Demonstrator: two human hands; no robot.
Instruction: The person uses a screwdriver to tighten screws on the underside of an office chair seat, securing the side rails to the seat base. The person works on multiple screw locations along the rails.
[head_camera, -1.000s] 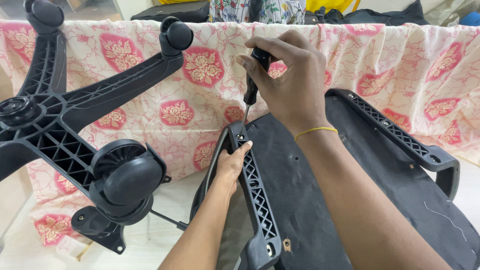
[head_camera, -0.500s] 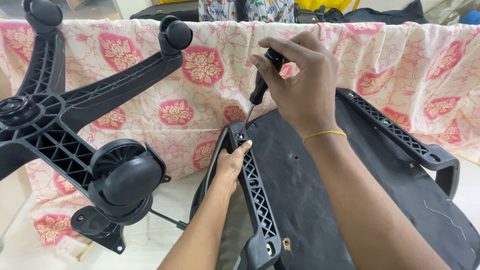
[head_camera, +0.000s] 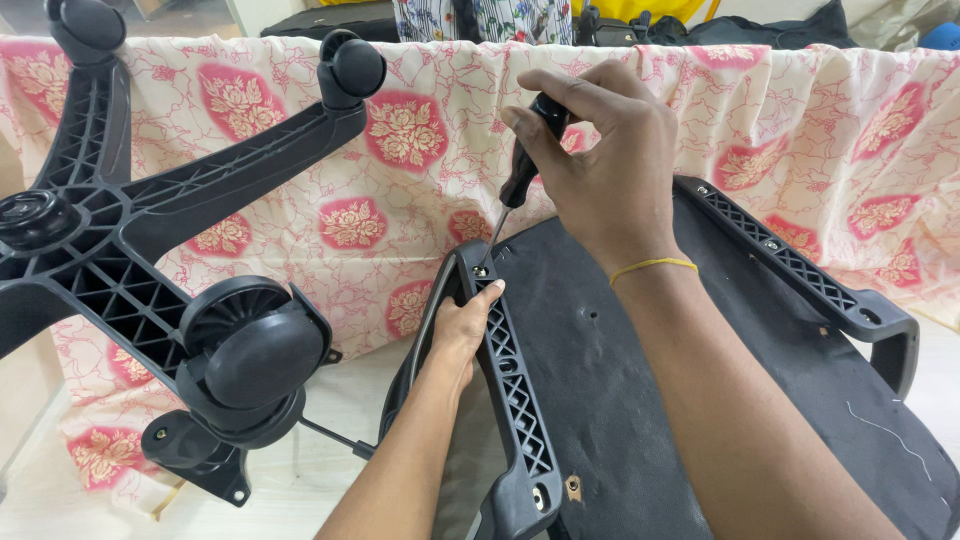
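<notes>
Right hand (head_camera: 610, 170) upper centre, fingers closed round black screwdriver (head_camera: 520, 180), tip at screw on armrest (head_camera: 505, 380). Left hand (head_camera: 462, 325) grips armrest, centre frame. Chair base (head_camera: 110, 260) at left.

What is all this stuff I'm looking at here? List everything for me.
screwdriver: one, black handle, tip at the top of the left armrest
left armrest: one, black, on the seat's near edge
right armrest: one, black, far edge
seat underside: one, black, centre
wheeled chair base: one, black, left
castor wheel: one, black, lower left
floral cloth: one, cream and pink, behind
left hand: gripping the left armrest
right hand: holding the screwdriver
</notes>
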